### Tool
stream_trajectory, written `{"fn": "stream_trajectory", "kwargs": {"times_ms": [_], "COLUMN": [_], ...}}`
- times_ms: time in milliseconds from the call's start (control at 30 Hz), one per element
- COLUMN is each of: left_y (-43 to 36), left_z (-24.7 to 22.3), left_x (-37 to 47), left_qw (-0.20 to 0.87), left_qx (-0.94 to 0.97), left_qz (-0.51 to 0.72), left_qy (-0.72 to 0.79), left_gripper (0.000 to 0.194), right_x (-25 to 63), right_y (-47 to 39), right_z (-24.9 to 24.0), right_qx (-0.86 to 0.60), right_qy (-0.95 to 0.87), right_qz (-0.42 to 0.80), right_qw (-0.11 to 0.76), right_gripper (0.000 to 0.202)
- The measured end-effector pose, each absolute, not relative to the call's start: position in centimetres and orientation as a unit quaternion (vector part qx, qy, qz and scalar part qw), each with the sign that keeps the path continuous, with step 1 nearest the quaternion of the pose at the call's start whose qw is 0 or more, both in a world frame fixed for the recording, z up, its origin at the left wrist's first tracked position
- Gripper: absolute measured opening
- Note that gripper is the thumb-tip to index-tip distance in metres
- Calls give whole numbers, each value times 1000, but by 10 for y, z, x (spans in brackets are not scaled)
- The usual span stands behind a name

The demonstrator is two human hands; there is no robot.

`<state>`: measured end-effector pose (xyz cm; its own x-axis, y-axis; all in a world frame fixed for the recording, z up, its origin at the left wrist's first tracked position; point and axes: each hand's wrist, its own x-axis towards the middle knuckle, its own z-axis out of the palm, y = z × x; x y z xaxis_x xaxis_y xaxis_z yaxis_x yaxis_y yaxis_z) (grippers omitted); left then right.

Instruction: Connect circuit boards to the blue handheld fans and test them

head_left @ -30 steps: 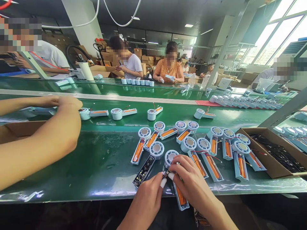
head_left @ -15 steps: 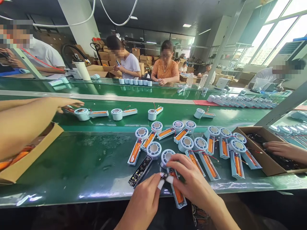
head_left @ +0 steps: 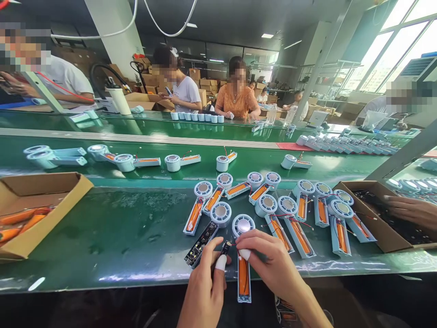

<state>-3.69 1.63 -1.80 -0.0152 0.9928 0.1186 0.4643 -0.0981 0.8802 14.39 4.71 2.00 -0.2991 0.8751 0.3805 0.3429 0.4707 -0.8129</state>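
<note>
My left hand (head_left: 205,282) is closed on a small black circuit board (head_left: 226,248), its thumb in a white finger cot. My right hand (head_left: 273,259) pinches a thin red wire (head_left: 234,244) at the board's end; the wire's tip is hidden by the fingers. Below my hands lies a pale blue handheld fan (head_left: 243,225) with an orange battery (head_left: 243,279) in its open handle. Just left of my left hand, another fan (head_left: 220,214) has a black circuit board (head_left: 201,246) lying along its handle. Several more fans with orange batteries (head_left: 194,214) lie behind and to the right.
A cardboard box (head_left: 64,214) with orange batteries stands at the left. At the right, another person's hand (head_left: 414,212) reaches into a box (head_left: 385,237) of black boards. Fans (head_left: 124,162) line the green conveyor belt (head_left: 201,175) beyond. Several people sit across the line.
The board in my left hand has tilted upright and shows more clearly. The near fan has swung straighter toward me. Another person's arm at the left has withdrawn, and more fans show there.
</note>
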Motion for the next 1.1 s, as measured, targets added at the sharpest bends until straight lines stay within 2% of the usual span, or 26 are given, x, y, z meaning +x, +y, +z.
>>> {"fn": "stream_trajectory", "kwargs": {"times_ms": [167, 400, 600, 867, 1100], "left_y": [14, 19, 20, 20, 19], "left_z": [-14, -7, -3, 3, 7], "left_x": [-35, -41, -41, -38, -34], "left_qw": [353, 351, 351, 381, 441], "left_qx": [626, 682, 684, 650, 601], "left_qz": [408, 349, 334, 372, 374], "left_qy": [563, 539, 546, 542, 551], "left_gripper": [31, 28, 29, 27, 43], "right_x": [144, 155, 159, 148, 142], "right_y": [47, 46, 48, 52, 45], "right_z": [25, 30, 32, 26, 20], "right_qx": [-440, -410, -379, -428, -427], "right_qy": [-698, -726, -728, -727, -766], "right_qz": [396, 399, 411, 347, 284], "right_qw": [402, 382, 397, 410, 388], "right_gripper": [14, 20, 25, 13, 15]}}
